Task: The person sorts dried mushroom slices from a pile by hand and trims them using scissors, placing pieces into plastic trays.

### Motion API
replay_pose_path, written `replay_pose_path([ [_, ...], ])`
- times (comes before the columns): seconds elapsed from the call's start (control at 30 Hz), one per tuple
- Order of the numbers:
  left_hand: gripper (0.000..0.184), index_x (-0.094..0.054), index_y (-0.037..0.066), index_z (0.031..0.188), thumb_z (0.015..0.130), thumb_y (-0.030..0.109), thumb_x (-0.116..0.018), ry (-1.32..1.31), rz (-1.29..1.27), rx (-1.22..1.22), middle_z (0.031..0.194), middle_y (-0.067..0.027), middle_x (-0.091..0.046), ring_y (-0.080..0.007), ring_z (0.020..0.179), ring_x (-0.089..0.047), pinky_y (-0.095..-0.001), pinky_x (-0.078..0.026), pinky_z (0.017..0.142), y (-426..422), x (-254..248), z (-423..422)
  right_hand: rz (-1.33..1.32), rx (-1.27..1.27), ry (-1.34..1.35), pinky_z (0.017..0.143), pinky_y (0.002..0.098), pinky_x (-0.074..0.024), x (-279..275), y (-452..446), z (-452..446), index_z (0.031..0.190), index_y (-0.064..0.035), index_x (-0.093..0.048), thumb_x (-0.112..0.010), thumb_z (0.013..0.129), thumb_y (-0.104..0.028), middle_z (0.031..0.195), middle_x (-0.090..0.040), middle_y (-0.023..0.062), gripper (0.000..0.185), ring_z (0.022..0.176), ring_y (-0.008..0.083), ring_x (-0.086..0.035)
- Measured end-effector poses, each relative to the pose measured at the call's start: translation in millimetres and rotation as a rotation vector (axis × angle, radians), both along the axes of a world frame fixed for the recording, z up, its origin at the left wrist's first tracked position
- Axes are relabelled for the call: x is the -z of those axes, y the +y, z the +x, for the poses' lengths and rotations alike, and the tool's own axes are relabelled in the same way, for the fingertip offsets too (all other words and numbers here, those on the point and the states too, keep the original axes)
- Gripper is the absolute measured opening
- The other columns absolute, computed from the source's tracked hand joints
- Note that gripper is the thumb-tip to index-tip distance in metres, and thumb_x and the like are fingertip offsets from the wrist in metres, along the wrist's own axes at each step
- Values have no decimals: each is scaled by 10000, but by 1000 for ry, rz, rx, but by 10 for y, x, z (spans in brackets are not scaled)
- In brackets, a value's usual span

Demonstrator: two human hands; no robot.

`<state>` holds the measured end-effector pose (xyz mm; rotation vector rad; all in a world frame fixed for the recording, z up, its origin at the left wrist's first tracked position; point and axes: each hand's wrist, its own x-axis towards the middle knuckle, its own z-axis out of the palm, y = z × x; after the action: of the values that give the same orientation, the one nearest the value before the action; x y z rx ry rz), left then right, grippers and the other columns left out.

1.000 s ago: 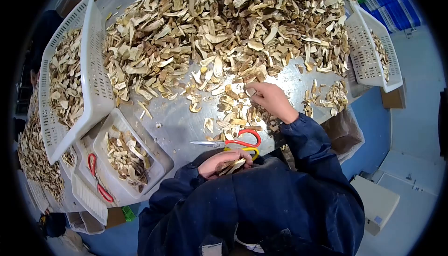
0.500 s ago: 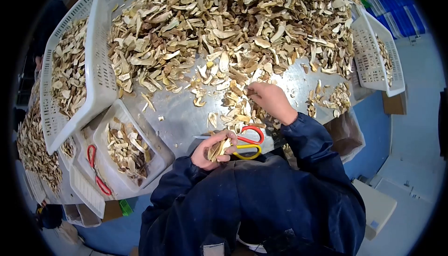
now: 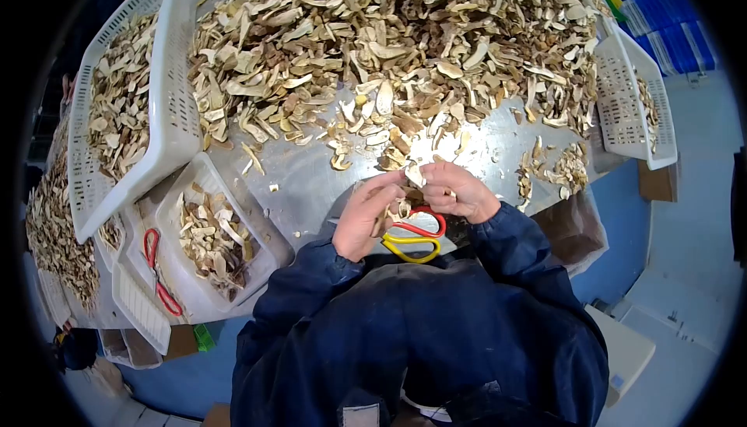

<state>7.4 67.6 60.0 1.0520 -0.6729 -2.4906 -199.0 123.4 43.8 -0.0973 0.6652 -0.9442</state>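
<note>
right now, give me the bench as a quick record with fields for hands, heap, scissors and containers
left hand: bare hand, grip closed around pale brown slices
right hand: bare hand, pinching a curved whitish slice close to the other hand
heap: large mound of tan, dried-looking slices on a shiny metal table
scissors near hands: red-and-yellow-handled pair, blades mostly hidden
other scissors: red-handled metal pair, left of the tub
containers: white perforated plastic baskets at left and right; whitish rectangular plastic tub, holding slices
</note>
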Motion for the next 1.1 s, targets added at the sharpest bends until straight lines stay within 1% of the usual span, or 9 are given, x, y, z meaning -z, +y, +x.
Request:
replay_pose_path([
  [0.13,241,-609,6,1085,882,135,-603,44,-136,-43,852,9,-606,-56,761,-545,-206,-430,660,44,136,-17,-113,-86,287,413,178,-330,-122,12,218,995,-2,-591,-573,901,-119,631,-496,-29,151,458,40,-402],
  [0.23,208,-625,1,1019,857,131,-622,-185,-464,30,839,-16,-625,-82,775,-565,-246,-452,679,9,187,62,-287,-23,933,495,190,-405,-341,-7,339,974,-21,-611,-588,897,-142,695,-563,-18,145,526,64,-502],
  [0.37,174,-626,10,945,801,106,-642,-345,-882,87,795,-68,-637,-153,734,-600,-286,-470,679,11,86,68,-487,-232,1384,577,256,-469,-567,-33,373,922,-10,-623,-648,832,-163,663,-619,75,179,574,122,-582],
  [0.43,166,-621,-2,927,780,73,-642,-434,-1065,123,795,-74,-635,-148,714,-599,-271,-473,675,22,51,59,-576,-210,1443,576,325,-483,-513,-38,410,898,-13,-621,-647,809,-169,682,-632,143,181,605,244,-629],
  [0.5,186,-624,20,928,750,70,-647,-466,-1123,158,820,-135,-628,-238,723,-616,-313,-477,682,28,36,66,-664,-260,1565,571,360,-488,-507,-44,418,880,-21,-623,-632,812,-170,710,-641,159,164,632,305,-636],
  [0.67,172,-621,24,908,747,82,-636,-580,-1213,240,849,-145,-628,-334,792,-605,-366,-478,697,63,71,111,-790,-313,1706,573,428,-486,-341,1,476,819,-28,-591,-603,815,-162,681,-610,173,135,639,355,-611],
  [0.87,147,-609,58,877,761,147,-621,-556,-1248,300,825,-140,-618,-361,780,-582,-433,-461,669,55,163,142,-838,-345,1734,570,427,-476,-347,-20,525,796,-20,-577,-603,804,-150,651,-586,168,133,626,359,-593],
  [0.97,170,-618,45,900,763,144,-631,-640,-1343,341,813,-149,-623,-337,755,-597,-388,-471,671,34,77,104,-765,-283,1658,551,405,-465,-248,-65,548,771,-4,-563,-584,813,-148,635,-584,165,152,593,334,-595],
  [1.1,208,-623,13,945,782,142,-640,-408,-845,248,810,-122,-641,-223,724,-607,-306,-468,688,-100,49,206,-498,-175,1417,515,338,-434,-377,-146,405,784,13,-581,-599,803,-147,609,-586,128,162,522,237,-567],
])
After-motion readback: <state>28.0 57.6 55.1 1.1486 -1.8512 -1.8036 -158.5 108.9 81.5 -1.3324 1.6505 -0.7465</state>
